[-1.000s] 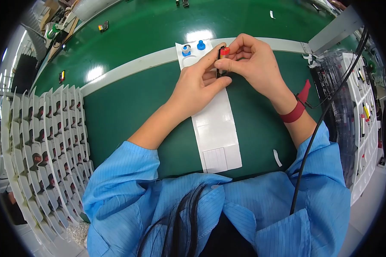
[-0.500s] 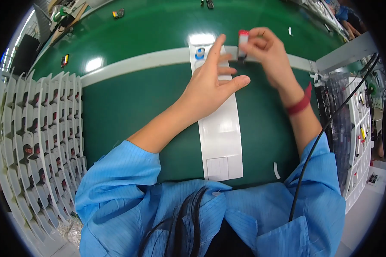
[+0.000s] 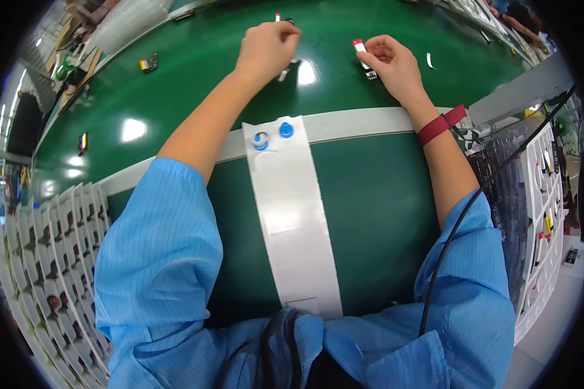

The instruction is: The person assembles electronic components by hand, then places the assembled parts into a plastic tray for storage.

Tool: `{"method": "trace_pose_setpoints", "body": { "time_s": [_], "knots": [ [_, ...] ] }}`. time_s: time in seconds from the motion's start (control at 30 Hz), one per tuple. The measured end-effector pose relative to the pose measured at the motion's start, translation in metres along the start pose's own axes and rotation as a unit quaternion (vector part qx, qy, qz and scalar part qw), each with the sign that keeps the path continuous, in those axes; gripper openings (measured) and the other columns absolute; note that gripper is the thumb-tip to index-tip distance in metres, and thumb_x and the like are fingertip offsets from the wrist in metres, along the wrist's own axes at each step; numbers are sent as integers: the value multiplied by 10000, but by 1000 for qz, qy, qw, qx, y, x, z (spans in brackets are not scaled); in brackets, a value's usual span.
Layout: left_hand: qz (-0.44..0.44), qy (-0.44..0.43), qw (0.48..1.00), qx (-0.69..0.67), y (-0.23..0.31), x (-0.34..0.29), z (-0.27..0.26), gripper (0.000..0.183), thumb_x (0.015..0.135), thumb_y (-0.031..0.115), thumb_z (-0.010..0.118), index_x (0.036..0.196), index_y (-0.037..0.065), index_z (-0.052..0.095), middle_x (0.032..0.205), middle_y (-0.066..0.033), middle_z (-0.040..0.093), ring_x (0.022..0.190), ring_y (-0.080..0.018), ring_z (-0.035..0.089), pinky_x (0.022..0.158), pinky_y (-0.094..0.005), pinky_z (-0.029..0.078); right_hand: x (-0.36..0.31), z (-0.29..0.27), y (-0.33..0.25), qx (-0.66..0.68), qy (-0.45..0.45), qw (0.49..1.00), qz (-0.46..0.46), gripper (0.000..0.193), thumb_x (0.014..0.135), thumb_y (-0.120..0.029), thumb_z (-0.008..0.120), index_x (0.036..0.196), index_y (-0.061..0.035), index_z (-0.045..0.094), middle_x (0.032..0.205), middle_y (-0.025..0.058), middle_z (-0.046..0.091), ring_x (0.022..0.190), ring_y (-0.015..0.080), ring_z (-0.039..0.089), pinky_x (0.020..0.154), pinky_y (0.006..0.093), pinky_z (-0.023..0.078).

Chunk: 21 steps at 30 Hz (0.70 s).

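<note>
My right hand [image 3: 396,71] is at the far green surface, its thumb and fingers closed on the edge of a small white device with a red end and a black end [image 3: 362,58]. My left hand [image 3: 264,50] reaches further out to the left, its fingers pinched together over a small dark device with a red tip [image 3: 278,17]. Most of that device is hidden behind the fingers. Between my arms lies a long white strip [image 3: 295,214], with two blue round pieces [image 3: 286,130] at its far end.
White slotted racks [image 3: 52,259] stand at the left, and a white tray of small devices [image 3: 544,233] at the right. A black cable [image 3: 493,188] crosses my right arm. A pale rail [image 3: 357,122] divides the green surfaces. Another small device [image 3: 148,62] lies far left.
My left hand has moved from above the white strip to the far left and closed. My right hand has lowered its device toward the green surface. The view has shifted.
</note>
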State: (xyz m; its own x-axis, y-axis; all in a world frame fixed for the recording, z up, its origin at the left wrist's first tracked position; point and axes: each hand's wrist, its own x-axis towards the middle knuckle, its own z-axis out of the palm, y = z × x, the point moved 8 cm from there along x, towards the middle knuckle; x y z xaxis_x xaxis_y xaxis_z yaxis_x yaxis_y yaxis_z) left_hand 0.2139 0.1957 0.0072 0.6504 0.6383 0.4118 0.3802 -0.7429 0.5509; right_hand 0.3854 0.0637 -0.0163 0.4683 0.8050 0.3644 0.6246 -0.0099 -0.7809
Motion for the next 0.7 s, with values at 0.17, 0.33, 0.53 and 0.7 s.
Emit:
{"method": "trace_pose_setpoints", "body": {
  "time_s": [0.17, 0.33, 0.53, 0.7],
  "knots": [
    [225, -113, 967, 30, 82, -35, 64, 236, 829, 142, 535, 1043, 71, 603, 930, -88, 562, 868, -246, 542, 786, -330, 456, 5, -3, 5, -28, -15, 999, 38, 294, 765, -284, 641, 970, -73, 645, 754, 72, 656, 658, 155, 617, 635, 263, 480],
    [220, -203, 952, 58, 90, -35, 63, 231, 808, 162, 542, 1014, 103, 630, 1001, -72, 565, 1013, -244, 518, 831, -364, 457, 7, -6, 5, -93, -22, 994, 49, 331, 769, -281, 600, 1031, -83, 645, 729, 78, 641, 655, 184, 604, 622, 293, 475],
    [63, -74, 993, 60, 26, 8, 17, 198, 781, 179, 577, 920, 68, 662, 958, -118, 607, 844, -259, 609, 751, -328, 494, 2, -22, 3, -121, -8, 990, 67, 232, 795, -195, 622, 984, -61, 631, 728, 28, 621, 646, 86, 557, 613, 221, 443],
    [-226, -220, 845, -433, 48, -25, 52, 443, 799, 285, 650, 1091, -35, 557, 932, -143, 606, 790, -157, 632, 710, -236, 523, 0, -12, -3, 271, -32, 952, 138, 188, 811, -186, 655, 865, -26, 572, 776, 60, 626, 684, 96, 584, 637, 204, 485]
  ]
}}
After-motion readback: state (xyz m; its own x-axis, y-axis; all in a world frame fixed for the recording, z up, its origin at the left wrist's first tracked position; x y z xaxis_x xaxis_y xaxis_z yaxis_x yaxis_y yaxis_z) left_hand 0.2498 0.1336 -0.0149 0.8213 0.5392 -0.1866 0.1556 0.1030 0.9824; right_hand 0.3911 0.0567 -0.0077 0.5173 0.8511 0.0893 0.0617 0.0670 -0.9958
